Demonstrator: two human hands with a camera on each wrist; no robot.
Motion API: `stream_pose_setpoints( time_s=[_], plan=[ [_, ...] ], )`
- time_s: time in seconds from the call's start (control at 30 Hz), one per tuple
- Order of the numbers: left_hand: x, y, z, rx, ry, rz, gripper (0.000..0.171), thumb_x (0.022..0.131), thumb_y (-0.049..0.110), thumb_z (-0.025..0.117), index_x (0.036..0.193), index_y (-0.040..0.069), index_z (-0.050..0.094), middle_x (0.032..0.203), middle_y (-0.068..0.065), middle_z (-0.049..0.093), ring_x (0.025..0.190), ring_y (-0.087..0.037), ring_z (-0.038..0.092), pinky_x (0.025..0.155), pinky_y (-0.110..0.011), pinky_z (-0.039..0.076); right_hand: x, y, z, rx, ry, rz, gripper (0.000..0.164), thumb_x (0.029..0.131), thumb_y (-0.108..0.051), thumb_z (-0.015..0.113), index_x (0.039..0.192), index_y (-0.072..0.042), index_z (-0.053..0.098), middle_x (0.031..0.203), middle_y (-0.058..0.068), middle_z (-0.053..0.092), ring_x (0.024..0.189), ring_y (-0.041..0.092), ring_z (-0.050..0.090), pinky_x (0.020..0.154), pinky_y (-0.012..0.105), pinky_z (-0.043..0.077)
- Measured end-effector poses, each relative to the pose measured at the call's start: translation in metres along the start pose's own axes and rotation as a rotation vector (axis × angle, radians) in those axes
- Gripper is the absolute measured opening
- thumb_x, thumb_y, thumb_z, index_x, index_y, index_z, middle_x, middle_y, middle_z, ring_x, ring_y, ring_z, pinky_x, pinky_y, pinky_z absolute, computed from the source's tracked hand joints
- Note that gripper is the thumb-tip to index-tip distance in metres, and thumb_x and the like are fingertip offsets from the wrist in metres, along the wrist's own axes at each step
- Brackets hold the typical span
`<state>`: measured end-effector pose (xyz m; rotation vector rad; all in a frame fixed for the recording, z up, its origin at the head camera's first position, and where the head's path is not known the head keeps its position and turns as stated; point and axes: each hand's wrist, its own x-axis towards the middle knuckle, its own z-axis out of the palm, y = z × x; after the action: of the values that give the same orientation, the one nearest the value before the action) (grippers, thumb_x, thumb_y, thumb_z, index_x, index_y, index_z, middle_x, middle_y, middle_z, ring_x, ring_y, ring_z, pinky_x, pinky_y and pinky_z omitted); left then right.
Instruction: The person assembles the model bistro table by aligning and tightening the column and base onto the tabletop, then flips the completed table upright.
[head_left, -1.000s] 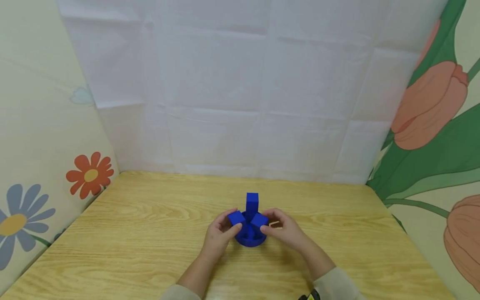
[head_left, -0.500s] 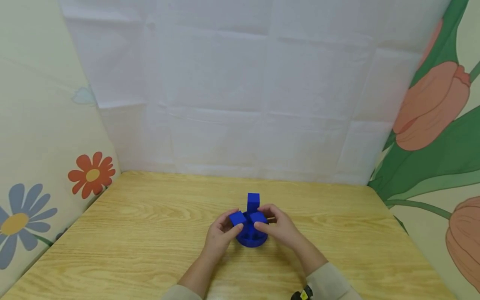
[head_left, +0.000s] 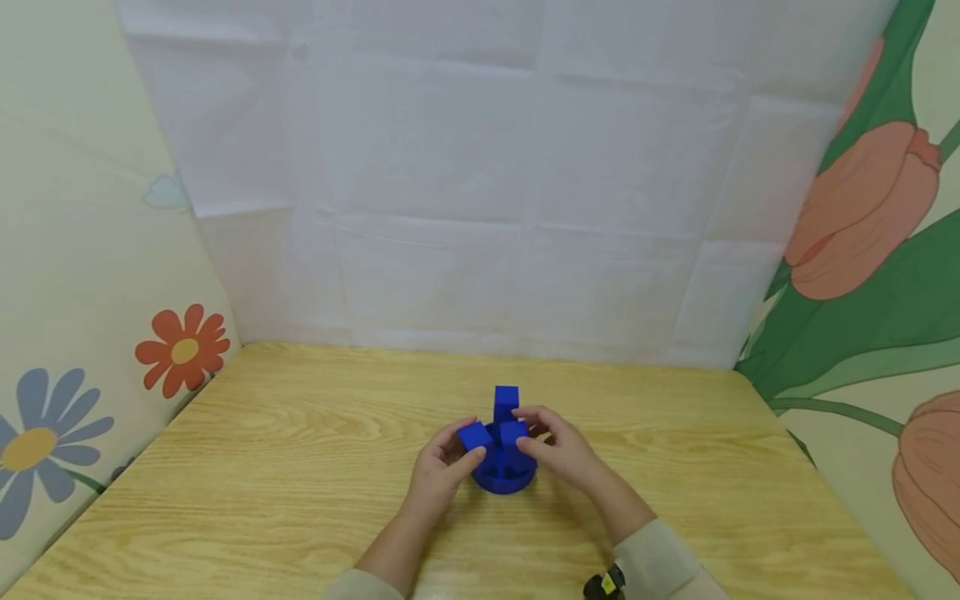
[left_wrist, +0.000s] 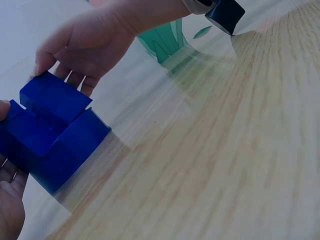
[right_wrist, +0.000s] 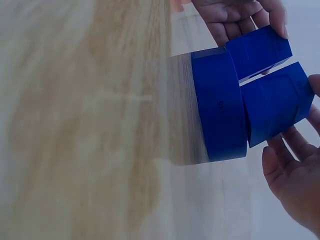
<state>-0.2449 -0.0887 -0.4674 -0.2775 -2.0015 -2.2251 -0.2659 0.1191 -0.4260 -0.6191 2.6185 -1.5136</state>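
A round blue dish [head_left: 503, 485] stands on the wooden table, with three blue rectangular blocks rising from it. My left hand [head_left: 437, 471] holds the left block [head_left: 475, 435] between thumb and fingers. The right block [head_left: 513, 432] is pinched by my right hand [head_left: 567, 454], its thumb on the near side and fingers on the far side. Untouched at the back is the tallest-looking block [head_left: 506, 398]. In the right wrist view the right block [right_wrist: 277, 102] leans over the dish's rim [right_wrist: 220, 107], close beside the left block [right_wrist: 257, 52]. The blocks' lower ends are mostly hidden in the dish.
The wooden table [head_left: 300, 467] extends around the dish on all sides. A white sheet [head_left: 450, 183] hangs behind it, with flower-patterned walls [head_left: 862, 333] at both sides. A black device [head_left: 603, 583] sits at my right cuff.
My right hand has shifted slightly left and away, its fingers resettling on the right block. That block has turned and moved a little toward the middle. My left hand stays in place.
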Motion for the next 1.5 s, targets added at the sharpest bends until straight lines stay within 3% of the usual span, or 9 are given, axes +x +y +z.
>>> stream_pose_setpoints(
  time_s=[0.37, 0.7, 0.93, 1.23, 1.5],
  plan=[
    [0.000, 0.001, 0.001, 0.004, -0.001, 0.010, 0.047, 0.087, -0.004, 0.065, 0.132, -0.008, 0.053, 0.132, -0.030, 0.057, 0.101, 0.003, 0.062, 0.089, -0.015, 0.049, 0.008, -0.002, -0.003, -0.090, -0.068, -0.048, 0.043, 0.097, -0.025, 0.058, 0.138, -0.010, 0.054, 0.127, 0.014, 0.057, 0.098, 0.021, 0.051, 0.080, 0.033, 0.045],
    [-0.001, 0.002, 0.002, 0.007, 0.012, 0.007, 0.046, 0.087, -0.004, 0.066, 0.131, -0.008, 0.054, 0.129, -0.029, 0.060, 0.099, 0.001, 0.062, 0.088, -0.015, 0.049, 0.011, 0.011, -0.002, 0.006, 0.025, 0.077, 0.047, 0.091, -0.036, 0.069, 0.129, -0.013, 0.054, 0.121, 0.015, 0.059, 0.099, 0.022, 0.056, 0.077, 0.032, 0.049],
    [-0.001, 0.002, 0.002, 0.012, 0.011, -0.001, 0.046, 0.087, -0.003, 0.067, 0.131, -0.007, 0.055, 0.129, -0.028, 0.060, 0.100, 0.001, 0.062, 0.088, -0.015, 0.049, 0.007, 0.014, -0.005, 0.078, 0.021, 0.062, 0.046, 0.094, -0.029, 0.066, 0.131, -0.006, 0.050, 0.124, 0.020, 0.062, 0.106, 0.027, 0.060, 0.087, 0.040, 0.052],
    [-0.001, 0.001, 0.001, 0.012, 0.012, -0.009, 0.047, 0.087, -0.003, 0.067, 0.132, -0.006, 0.054, 0.130, -0.028, 0.059, 0.100, 0.002, 0.061, 0.088, -0.015, 0.049, -0.002, 0.018, -0.012, 0.134, 0.065, 0.023, 0.037, 0.094, -0.012, 0.063, 0.126, 0.000, 0.051, 0.116, 0.023, 0.064, 0.102, 0.020, 0.060, 0.089, 0.031, 0.048],
    [0.000, 0.001, 0.000, 0.021, 0.014, -0.005, 0.047, 0.087, -0.003, 0.067, 0.132, -0.007, 0.054, 0.127, -0.028, 0.061, 0.098, 0.001, 0.062, 0.086, -0.015, 0.050, -0.006, 0.019, -0.015, 0.149, 0.019, 0.023, 0.046, 0.094, -0.016, 0.064, 0.135, 0.000, 0.047, 0.116, 0.023, 0.059, 0.091, 0.016, 0.056, 0.075, 0.026, 0.050]
  ],
)
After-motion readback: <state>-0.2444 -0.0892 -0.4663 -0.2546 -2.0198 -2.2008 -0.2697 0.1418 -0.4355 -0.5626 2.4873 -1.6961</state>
